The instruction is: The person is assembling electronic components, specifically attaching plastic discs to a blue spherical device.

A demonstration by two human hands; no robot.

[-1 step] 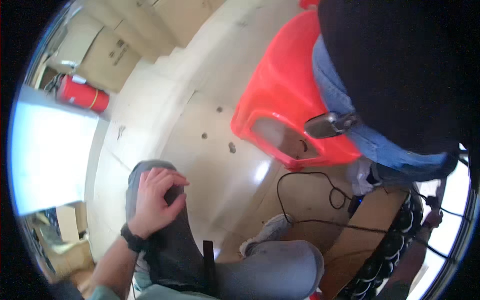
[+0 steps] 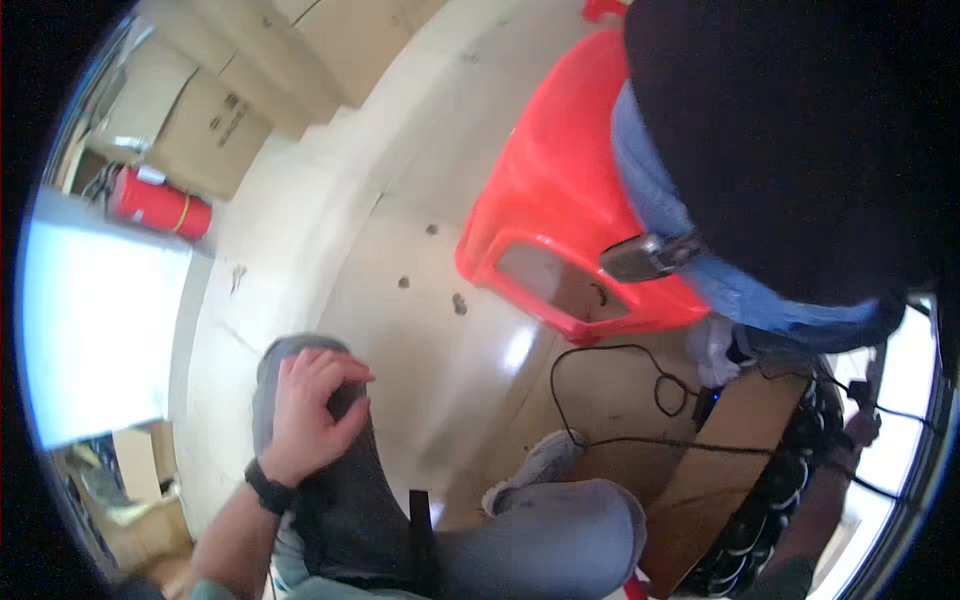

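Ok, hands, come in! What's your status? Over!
Left hand: resting on dark-grey trouser leg. Right hand: near thin black cables, grip unclear. One passes before brown cardboard. Red plastic stool, partly covered by another person.

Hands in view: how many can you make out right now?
2: the left hand on the left knee, and the right hand, dim, near the right edge beside black cables. The other person's hands may be hidden.

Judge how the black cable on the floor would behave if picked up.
The cable is probably floppy, since it bends into loose curves on the floor. Being thin, it looks fairly light. It might snag or drag, as it appears to cross the cardboard.
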